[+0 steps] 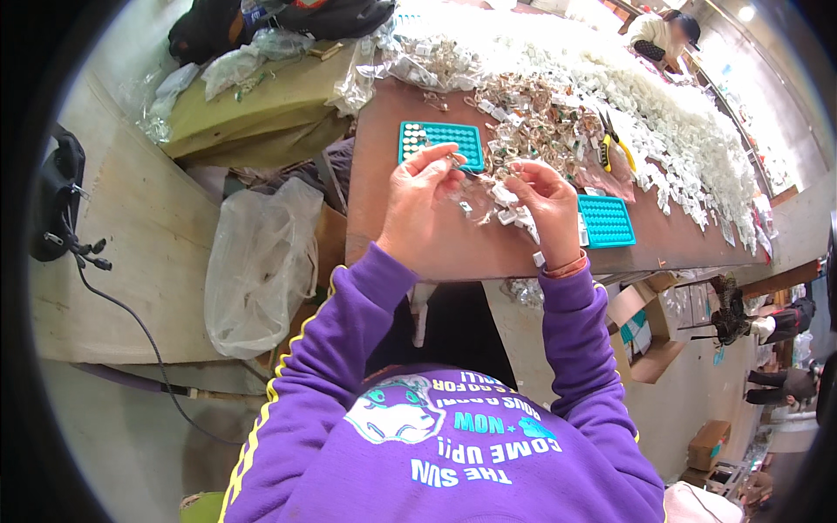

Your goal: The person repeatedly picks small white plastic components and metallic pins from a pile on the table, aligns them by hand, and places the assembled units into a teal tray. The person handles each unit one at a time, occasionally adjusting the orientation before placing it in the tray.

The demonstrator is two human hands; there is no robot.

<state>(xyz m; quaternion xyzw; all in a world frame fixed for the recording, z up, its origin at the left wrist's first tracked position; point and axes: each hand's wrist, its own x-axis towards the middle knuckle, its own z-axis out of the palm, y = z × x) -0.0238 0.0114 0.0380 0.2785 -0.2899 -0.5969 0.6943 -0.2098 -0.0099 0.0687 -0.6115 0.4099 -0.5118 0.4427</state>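
My left hand (425,187) is closed in a pinch beside a teal tray (475,144), on a small piece too tiny to name. Rows of small round pale pieces (412,139) fill part of that tray's left side. Just across from it, my right hand (551,205) has its fingers curled together; thin wires and small white pieces (516,214) hang below them. Whether those wires are gripped or only touched is hidden by the fingers. A second teal tray (608,220) lies just right of my right wrist.
A heap of tangled wires and small parts (532,113) covers the table (384,196) beyond my hands. Yellow-handled pliers (613,144) rest on it. White parts are piled farther back, near another person (658,37). A clear plastic bag (261,266) hangs at the left.
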